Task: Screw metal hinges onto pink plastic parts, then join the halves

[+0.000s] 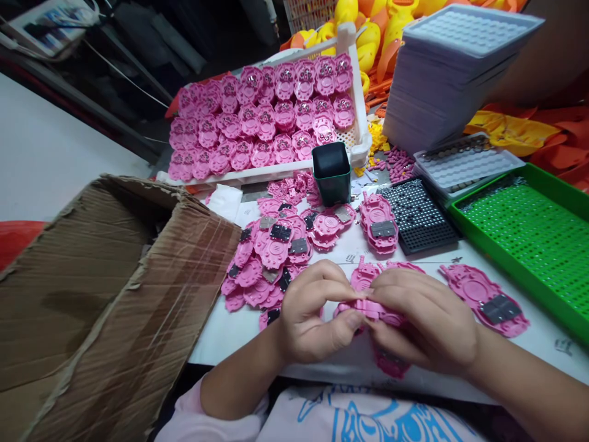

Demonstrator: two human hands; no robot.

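Observation:
Near the table's front edge, my left hand [317, 313] and my right hand [423, 316] meet around a pink plastic part [370, 309]. Both hands pinch it between thumb and fingers, and much of it is hidden by them. Other pink pieces lie beneath and behind the hands. To the left is a heap of pink shells [271, 245], several with dark or grey rectangular plates. One pink shell with a dark plate [483, 298] lies right of my right hand. Another pink shell [378, 224] lies behind the hands.
An open cardboard box [184, 288] stands at the left. Behind are a white crate [361, 92] of pink shells and a dark green cup [332, 184]. At the right are a black tray [421, 215], a green tray [510, 276] and a tall stack of white trays [437, 80].

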